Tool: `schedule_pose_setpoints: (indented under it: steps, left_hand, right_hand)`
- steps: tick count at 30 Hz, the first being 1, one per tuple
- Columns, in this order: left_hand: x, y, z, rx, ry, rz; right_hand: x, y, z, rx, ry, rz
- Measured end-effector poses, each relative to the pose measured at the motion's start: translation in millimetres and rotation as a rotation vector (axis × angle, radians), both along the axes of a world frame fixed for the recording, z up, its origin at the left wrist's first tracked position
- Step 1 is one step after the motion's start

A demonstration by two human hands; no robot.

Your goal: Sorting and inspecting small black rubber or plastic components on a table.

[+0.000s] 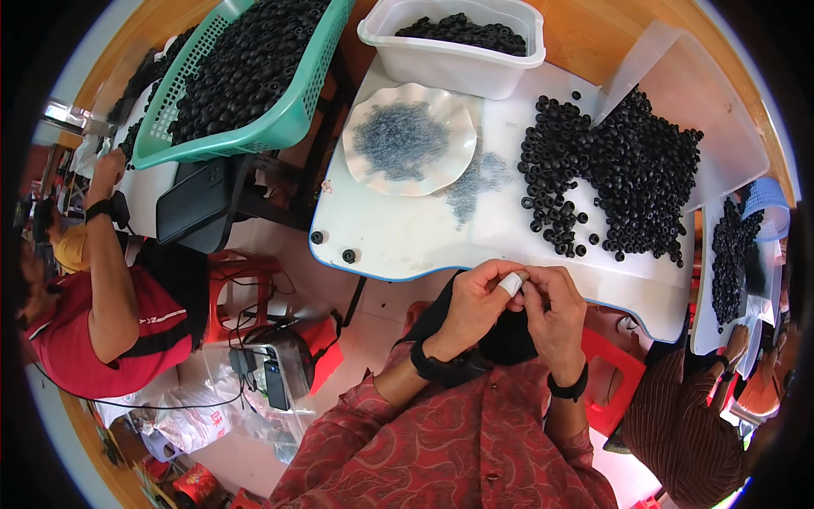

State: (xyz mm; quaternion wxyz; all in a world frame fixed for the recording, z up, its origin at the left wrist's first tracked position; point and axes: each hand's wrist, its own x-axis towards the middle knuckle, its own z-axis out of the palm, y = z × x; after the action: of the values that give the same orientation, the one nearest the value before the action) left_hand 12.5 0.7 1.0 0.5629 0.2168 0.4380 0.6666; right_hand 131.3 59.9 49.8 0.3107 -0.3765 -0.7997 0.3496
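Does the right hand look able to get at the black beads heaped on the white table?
Probably yes: the black beads lie just beyond the right hand, bare tabletop between. It is engaged with the left hand, though, so it may need to break away first.

A small workshop, judging by black parts [640, 174] heaped on a white table [386, 242] and people [691, 424] at neighbouring tables [705, 331].

Blk pcs [640, 170] look matt, plate [463, 140] glossy, grn basket [292, 121] smooth plas., tabletop [386, 233] smooth.

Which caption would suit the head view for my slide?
Left hand and right hand meet at a white table bearing black bead-like pieces and a scalloped plate.
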Motion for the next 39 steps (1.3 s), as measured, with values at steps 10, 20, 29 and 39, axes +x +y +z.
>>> schedule_pose_setpoints:
  steps: [10, 20, 29, 39]
  left_hand:
    - [-17, -5, 12, -0.038, -0.056, 0.06]
    - [-55, -6, 11, -0.091, 1.165, 0.457]
    - [-61, 6, 3, -0.186, 1.463, 0.473]
    - [-61, 8, -3, -0.185, 1.485, 0.508]
  right_hand:
    - [-13, 0, -14, -0.229, 0.236, 0.052]
    - [-30, -5, -18, -0.384, 0.285, 0.015]
    - [-30, -7, -24, -0.378, 0.192, -0.01]
    - [-28, -9, -28, -0.266, 0.126, 0.034]
